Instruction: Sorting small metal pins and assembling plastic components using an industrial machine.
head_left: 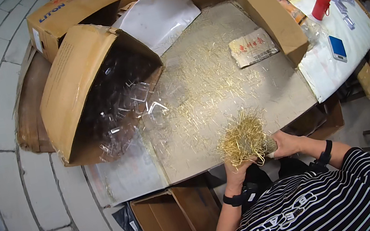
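A tangled bunch of thin gold wire pieces (244, 140) is held up at the near edge of the table, between my two hands. My left hand (239, 168) is closed around its lower left side, fingers mostly hidden under the wires. On the other side, my right hand (286, 143) grips the bunch's right end, where a greyish patch shows; whether that is a holder or packed wire I cannot make out. More loose gold wires (210, 91) lie scattered over the cardboard-covered tabletop (285, 93) just beyond.
A tipped cardboard box (76, 90) spills clear plastic pieces (139, 96) at the left. A printed paper piece (253, 47) lies by the upright cardboard flap (271, 16). Farther right are a red cylinder (321, 5) and a blue-faced device (337, 48). An open box (179, 225) stands below.
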### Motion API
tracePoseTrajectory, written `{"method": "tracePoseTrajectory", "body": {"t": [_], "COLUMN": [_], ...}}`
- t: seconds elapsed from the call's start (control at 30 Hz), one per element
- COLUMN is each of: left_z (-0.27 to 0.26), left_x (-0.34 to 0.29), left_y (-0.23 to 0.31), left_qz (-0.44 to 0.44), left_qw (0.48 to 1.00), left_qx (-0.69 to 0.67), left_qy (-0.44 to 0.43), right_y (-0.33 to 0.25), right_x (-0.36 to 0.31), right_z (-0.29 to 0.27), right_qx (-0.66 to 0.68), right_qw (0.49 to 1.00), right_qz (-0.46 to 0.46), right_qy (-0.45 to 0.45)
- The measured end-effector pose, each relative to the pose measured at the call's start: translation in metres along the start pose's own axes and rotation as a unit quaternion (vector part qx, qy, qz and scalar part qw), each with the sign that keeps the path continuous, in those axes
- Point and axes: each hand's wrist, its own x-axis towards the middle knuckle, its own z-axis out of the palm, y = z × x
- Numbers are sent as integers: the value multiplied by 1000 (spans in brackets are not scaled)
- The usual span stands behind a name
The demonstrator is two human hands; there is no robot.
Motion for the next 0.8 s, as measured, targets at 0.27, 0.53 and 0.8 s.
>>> {"method": "tracePoseTrajectory", "body": {"t": [0.27,0.53,0.8], "left_z": [-10,-8,-15], "left_x": [54,73,76], "left_y": [63,73,59], "left_qz": [-25,-39,19], "left_qw": [984,972,966], "left_qx": [95,89,163], "left_qy": [-152,-215,-202], "right_y": [-26,-6,1], "right_x": [31,38,33], "right_z": [-17,-16,-11], "right_qx": [-7,70,329], "right_qw": [997,983,860], "right_qz": [54,61,224], "right_qy": [-47,-157,-319]}}
